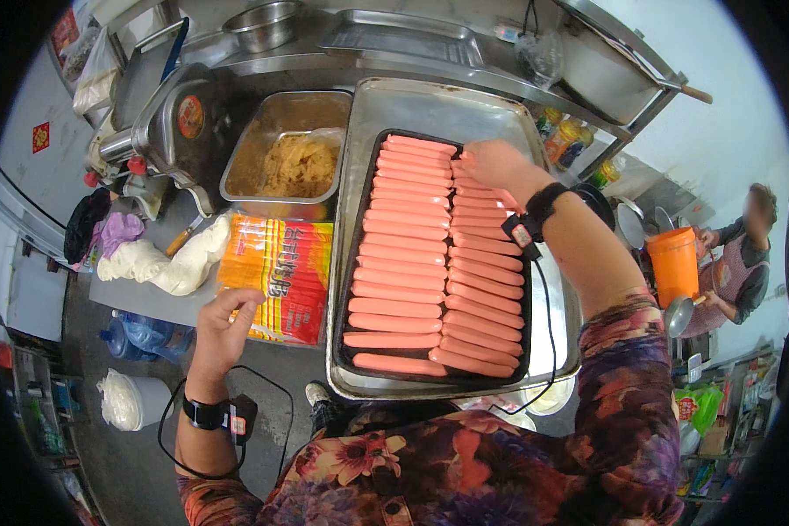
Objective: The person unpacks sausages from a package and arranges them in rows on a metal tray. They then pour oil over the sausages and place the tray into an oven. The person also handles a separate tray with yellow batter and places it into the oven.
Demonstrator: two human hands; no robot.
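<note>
Two columns of pink sausages (401,263) lie side by side in a black tray (352,337), which sits on a larger metal tray (394,96). At the far end of the right column, my right hand (493,167) has its fingers closed on a sausage; the hand hides part of it. My left hand (226,323) is curled beside the lower left edge of a red and yellow plastic package (298,298). Its thumb and fingers are together, and I cannot make out whether anything is between them. Dark straps with small devices circle both wrists.
A metal pan (245,162) of brown paste stands behind the package. White dough (162,267) and a metal machine (180,123) are on the left. Past the counter on the right, a person (736,263) holds an orange bucket (673,263). A cable hangs from each wrist.
</note>
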